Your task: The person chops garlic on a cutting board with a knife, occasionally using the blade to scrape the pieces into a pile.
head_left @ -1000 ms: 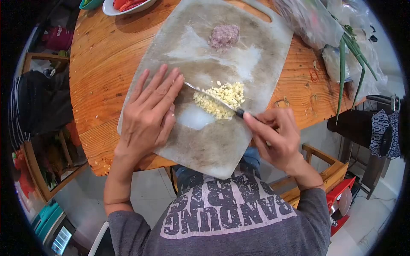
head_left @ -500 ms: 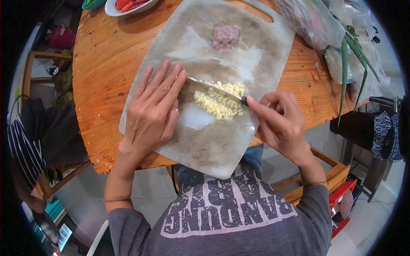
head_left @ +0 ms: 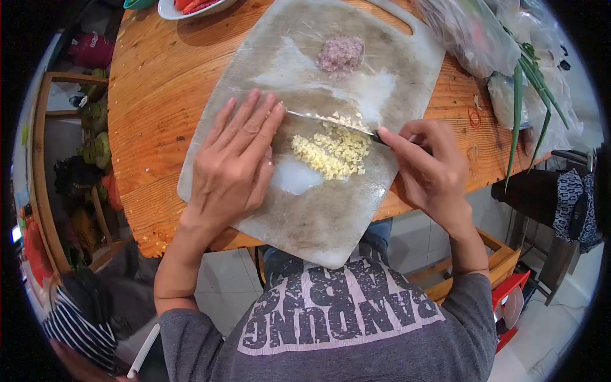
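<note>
My right hand [head_left: 433,169] is closed round the dark handle of a knife [head_left: 331,121], whose blade points left across the board. Chopped pale yellow bits [head_left: 331,153] lie under and in front of the blade on a worn, whitish cutting board [head_left: 299,223]. My left hand [head_left: 235,159] lies on the board's left part with its fingers stretched out, the index fingertip beside the blade's tip. Farther up the board is a small heap of chopped purplish bits [head_left: 340,56].
The board rests on a wooden table [head_left: 146,127]. A white bowl [head_left: 191,11] with red pieces stands at the top left. Plastic bags [head_left: 471,38] and long green leaves [head_left: 517,121] lie at the right. Another person's striped clothing [head_left: 79,328] shows at the lower left.
The knife and my right hand have moved slightly up and to the right over the yellow bits. The other person at the left has moved down and toward the right.
</note>
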Demonstrator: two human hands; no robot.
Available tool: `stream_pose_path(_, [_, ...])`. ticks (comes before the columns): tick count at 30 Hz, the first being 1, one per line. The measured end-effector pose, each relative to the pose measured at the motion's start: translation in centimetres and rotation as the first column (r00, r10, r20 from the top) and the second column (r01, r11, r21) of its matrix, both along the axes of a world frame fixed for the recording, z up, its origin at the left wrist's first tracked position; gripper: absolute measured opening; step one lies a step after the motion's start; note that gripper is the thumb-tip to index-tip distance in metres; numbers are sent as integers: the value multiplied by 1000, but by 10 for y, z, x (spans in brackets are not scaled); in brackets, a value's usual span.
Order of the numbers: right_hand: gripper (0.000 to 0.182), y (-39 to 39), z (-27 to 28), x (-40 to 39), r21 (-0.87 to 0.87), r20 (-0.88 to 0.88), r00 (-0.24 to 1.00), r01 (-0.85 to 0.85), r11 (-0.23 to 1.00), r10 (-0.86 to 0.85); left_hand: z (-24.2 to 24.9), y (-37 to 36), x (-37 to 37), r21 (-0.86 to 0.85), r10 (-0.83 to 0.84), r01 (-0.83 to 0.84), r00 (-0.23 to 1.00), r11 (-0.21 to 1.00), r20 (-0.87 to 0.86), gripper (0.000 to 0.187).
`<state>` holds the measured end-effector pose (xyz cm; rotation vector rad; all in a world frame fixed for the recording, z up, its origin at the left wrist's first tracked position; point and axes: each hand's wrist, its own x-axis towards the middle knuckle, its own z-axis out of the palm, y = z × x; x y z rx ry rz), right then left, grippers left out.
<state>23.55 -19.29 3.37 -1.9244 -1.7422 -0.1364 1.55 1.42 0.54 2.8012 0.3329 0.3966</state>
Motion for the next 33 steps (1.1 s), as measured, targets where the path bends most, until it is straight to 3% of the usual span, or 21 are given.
stream_pose_path(5, [54,1,-17,0,-32,-115,993,11,999,-14,5,1,-4,3,-34,34,999,999,-39,60])
stream_pose_path(9, [55,-6,-2,-12,-19,-24,1000,8,1000,-9,0,0,-1,13,-21,22,1000,1000,-20,61])
stream_pose_path(10, [56,-6,-16,-10,-41,-130,991,14,999,-19,0,0,-2,9,-29,29,999,1000,-24,61])
stream_pose_path(14, [54,-14,5,-29,-107,-147,989,5,994,-21,1,0,-3,-1,-19,19,999,1000,-30,60])
stream_pose_path(17, [60,-19,0,-29,-110,-171,985,18,994,-37,1,2,1,1,-29,29,999,1000,-17,59])
stream_pose_path(20, [58,-19,-13,-32,-93,-206,979,-17,995,-3,4,3,-3,30,-22,23,999,999,-45,59])
stream_pose_path(23, [52,-17,9,-36,-93,-136,991,0,996,-13,3,2,-1,40,-15,16,1000,999,-22,59])
stream_pose_path(27, [50,-8,3,-22,-34,-221,975,10,999,-18,3,3,0,55,-20,22,999,998,-39,59])
stream_pose_path(31, [51,7,18,2,-83,-79,997,-20,996,14,4,1,2,57,-10,11,1000,998,-20,57])
stream_pose_path(32, [40,11,22,8,-82,3,999,-51,995,52,3,2,3,63,-2,3,1000,998,-15,57])
stream_pose_path(33, [41,15,18,13,-79,15,999,-51,996,52,2,1,2,65,7,-6,1000,998,-15,57])
